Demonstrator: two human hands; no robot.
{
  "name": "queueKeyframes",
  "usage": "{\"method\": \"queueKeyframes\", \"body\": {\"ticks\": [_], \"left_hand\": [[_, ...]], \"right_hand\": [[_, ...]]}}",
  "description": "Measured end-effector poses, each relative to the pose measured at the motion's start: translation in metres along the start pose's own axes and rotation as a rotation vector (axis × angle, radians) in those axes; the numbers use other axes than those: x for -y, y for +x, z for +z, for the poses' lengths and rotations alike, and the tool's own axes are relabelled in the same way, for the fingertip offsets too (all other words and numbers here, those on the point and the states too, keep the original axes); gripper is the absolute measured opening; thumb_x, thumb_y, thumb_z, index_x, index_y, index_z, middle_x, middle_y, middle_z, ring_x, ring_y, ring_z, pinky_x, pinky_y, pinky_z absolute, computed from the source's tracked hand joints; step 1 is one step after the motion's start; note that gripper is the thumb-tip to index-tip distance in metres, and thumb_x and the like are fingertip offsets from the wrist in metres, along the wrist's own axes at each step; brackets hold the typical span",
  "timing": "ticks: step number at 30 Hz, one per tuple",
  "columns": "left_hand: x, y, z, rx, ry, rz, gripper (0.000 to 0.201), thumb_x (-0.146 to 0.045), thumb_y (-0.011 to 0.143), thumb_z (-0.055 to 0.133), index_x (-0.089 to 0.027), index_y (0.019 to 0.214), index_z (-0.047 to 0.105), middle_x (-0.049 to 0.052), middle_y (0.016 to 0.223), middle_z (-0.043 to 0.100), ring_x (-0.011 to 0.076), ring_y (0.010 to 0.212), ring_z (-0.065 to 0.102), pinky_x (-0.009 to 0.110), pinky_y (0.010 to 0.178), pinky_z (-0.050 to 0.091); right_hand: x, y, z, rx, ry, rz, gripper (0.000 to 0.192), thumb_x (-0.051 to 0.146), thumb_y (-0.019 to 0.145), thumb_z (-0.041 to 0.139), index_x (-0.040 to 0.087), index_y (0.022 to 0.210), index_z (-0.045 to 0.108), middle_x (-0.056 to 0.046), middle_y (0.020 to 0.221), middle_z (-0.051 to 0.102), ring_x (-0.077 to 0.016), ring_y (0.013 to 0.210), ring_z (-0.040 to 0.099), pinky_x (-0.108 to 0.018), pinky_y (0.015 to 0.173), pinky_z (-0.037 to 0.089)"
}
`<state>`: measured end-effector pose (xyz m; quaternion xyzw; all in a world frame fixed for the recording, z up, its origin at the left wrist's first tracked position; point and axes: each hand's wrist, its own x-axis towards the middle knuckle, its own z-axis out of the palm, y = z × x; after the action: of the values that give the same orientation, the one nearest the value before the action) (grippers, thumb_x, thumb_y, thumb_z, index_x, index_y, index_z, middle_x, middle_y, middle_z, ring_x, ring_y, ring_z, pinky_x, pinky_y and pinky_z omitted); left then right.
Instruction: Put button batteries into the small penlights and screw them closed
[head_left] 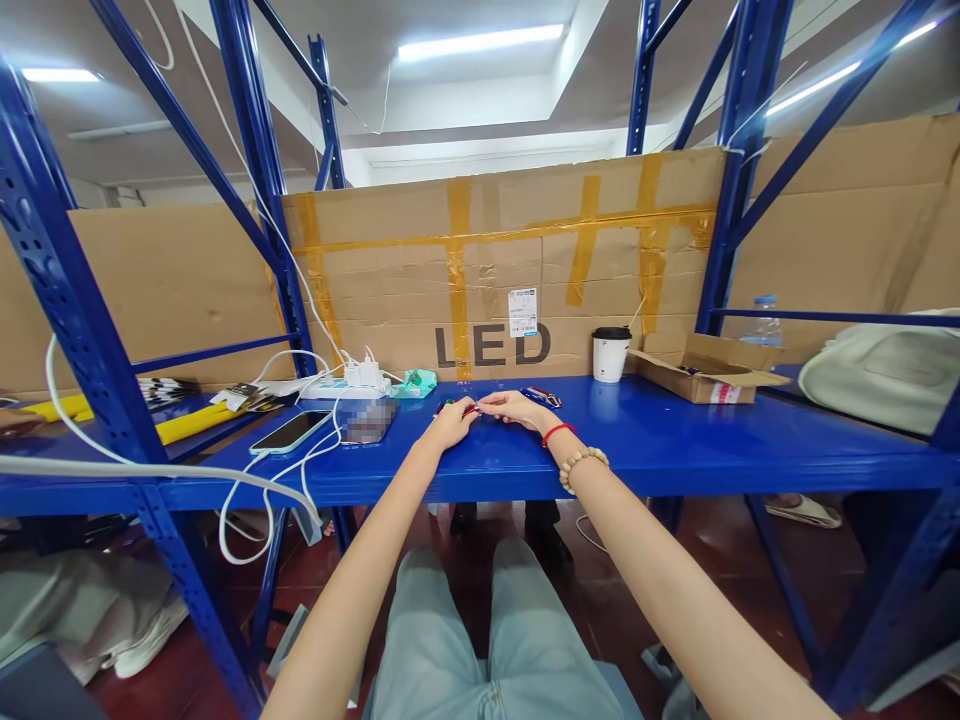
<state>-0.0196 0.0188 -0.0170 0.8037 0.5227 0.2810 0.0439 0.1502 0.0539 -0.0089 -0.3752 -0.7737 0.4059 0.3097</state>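
On blue shelf (675, 440): both hands (487, 415) pinch small red-green item (461, 408); lidded cup (610, 353), open carton (701, 368) (contents unclear).

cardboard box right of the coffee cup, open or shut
Open. The cardboard box lies on the blue shelf with its top flaps folded outward, right of the lidded coffee cup. Contents cannot be told.

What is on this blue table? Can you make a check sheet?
Surface: blue metal shelf-table, bare in front.
Job's things: small red and green parts, too small to identify.
Clutter: white paper cup with black lid, open brown cardboard box, smartphone.
Hands: left hand on the small parts; right hand touching them, red string and bead bracelet on wrist.
Cables: white charging cables from a white power strip.
Surroundings: taped cardboard wall marked LED, blue rack posts.
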Motion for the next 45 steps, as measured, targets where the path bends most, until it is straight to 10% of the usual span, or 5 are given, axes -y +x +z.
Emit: {"method": "queueKeyframes", "body": {"ticks": [45], "left_hand": [[0.0,0.001,0.001,0.005,0.04,-0.014,0.024,-0.029,0.09,0.051,-0.014,0.107,0.056,0.007,0.105,0.06,0.0184,0.089,0.06,0.038,0.077,0.051]], "right_hand": [[-0.01,0.008,-0.002,-0.005,-0.015,0.052,0.027,0.03,0.088,0.051,0.015,0.111,0.055,-0.007,0.11,0.057,-0.0173,0.09,0.059,-0.036,0.075,0.051]]}}
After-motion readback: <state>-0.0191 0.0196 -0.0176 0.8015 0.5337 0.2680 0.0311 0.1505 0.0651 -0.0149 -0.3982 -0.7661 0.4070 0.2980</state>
